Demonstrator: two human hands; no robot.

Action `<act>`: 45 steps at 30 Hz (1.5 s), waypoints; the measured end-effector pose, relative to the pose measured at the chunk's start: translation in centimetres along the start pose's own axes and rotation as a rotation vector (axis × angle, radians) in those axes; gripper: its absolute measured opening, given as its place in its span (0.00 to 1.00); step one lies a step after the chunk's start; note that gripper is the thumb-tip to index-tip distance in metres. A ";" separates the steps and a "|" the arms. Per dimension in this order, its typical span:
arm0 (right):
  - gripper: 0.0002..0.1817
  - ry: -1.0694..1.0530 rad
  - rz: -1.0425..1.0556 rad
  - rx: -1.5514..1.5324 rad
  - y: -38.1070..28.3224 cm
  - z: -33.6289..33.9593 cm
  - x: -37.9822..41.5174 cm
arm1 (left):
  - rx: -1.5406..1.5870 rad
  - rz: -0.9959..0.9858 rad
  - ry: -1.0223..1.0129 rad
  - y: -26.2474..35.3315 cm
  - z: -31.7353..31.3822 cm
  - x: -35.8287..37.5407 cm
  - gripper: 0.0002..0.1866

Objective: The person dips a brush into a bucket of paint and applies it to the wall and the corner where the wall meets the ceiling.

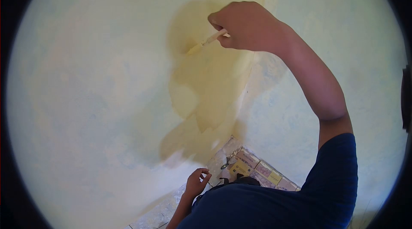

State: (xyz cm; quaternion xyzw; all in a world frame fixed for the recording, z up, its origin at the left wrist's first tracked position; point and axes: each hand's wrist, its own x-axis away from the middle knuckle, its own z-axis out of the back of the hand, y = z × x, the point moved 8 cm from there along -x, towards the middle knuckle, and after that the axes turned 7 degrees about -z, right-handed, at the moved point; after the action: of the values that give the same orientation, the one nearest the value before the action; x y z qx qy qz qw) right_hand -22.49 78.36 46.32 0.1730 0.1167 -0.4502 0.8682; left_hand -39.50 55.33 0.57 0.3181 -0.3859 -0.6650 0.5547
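High up, my right hand (246, 25) is closed round the pale handle of a paintbrush (210, 39). The brush points down and left, its yellowish bristles at the wall (107, 57), over a darker yellow-brown patch (214, 87). My raised arm casts a shadow over part of that patch. Low in the view, my left hand (198, 181) hangs beside my body with its fingers loosely curled and a gap between thumb and fingers. Nothing shows in it.
The wall meets a second wall (300, 134) at a corner right of the patch. Printed boxes (268, 173) lie on the floor below, by that corner. A dark object (406, 100) stands at the far right edge.
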 end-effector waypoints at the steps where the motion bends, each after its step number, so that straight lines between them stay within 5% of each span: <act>1: 0.10 -0.001 0.003 -0.005 0.0 -0.6 1.1 | -0.001 0.006 0.001 -0.1 0.0 0.1 0.14; 8: 0.08 -0.244 0.166 0.014 -5.9 -11.7 4.4 | -0.051 -0.037 0.108 2.2 0.8 0.1 0.14; 11: 0.07 -0.193 0.237 0.042 -9.4 -12.0 2.6 | -0.042 -0.043 0.164 2.6 0.4 0.0 0.14; 16: 0.06 0.070 0.391 0.101 -16.8 -5.1 -1.0 | 0.054 -0.049 0.282 0.2 -1.1 0.8 0.12; 21: 0.04 0.100 0.423 0.163 -22.4 -0.9 -2.1 | 0.132 -0.024 0.364 -0.2 -1.1 1.7 0.12; 26: 0.07 0.080 0.556 0.074 -23.7 -5.7 -3.0 | 0.121 0.036 0.438 1.1 -0.9 1.7 0.12; 28: 0.07 -0.188 0.610 0.231 -24.3 -9.7 -3.3 | 0.118 0.046 0.463 1.6 -1.1 1.7 0.12; 34: 0.06 0.195 0.511 0.127 -21.5 -2.1 -5.6 | 0.119 0.089 0.526 2.3 -2.0 1.8 0.14; 37: 0.05 0.176 0.533 0.117 -20.2 0.2 -4.0 | 0.138 0.127 0.574 2.4 -2.2 2.4 0.12; 41: 0.05 0.154 0.646 0.096 -22.0 -6.0 -1.8 | 0.095 0.123 0.578 2.9 -2.1 2.4 0.14; 43: 0.05 -0.155 0.686 0.239 -23.1 -9.8 -1.1 | 0.089 0.122 0.579 3.3 -2.0 2.5 0.14; 45: 0.05 -0.035 0.641 0.180 -22.5 -8.8 -2.3 | 0.088 0.122 0.559 3.5 -1.9 2.6 0.14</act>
State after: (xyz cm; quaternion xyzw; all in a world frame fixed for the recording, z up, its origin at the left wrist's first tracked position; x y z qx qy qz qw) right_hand -42.73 71.60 34.70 0.2690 0.0014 -0.1656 0.9488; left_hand -36.64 52.21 2.66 0.4890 -0.2650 -0.4997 0.6640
